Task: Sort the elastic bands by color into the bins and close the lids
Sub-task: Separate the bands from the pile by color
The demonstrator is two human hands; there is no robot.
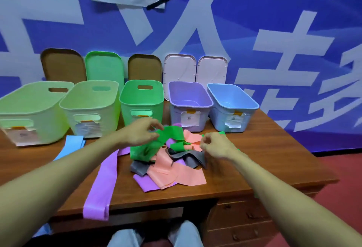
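A heap of elastic bands lies mid-table: green (146, 149), salmon (176, 174), grey (188, 157) and purple (103, 182), the purple one hanging over the front edge. A blue band (73, 144) lies at the left. My left hand (142, 132) pinches the green band at the top of the heap. My right hand (215, 145) pinches the other end of a green band at the heap's right side. Five open bins stand behind: two pale green (29, 113) (90, 107), a green one (142, 101), a purple one (190, 104) and a blue one (233, 105).
Five lids lean on the blue banner wall behind the bins: two brown (62, 64) (145, 66), one green (104, 65), two white (179, 68) (211, 69). The wooden desk (264, 158) has drawers at the right front. My knees show below the front edge.
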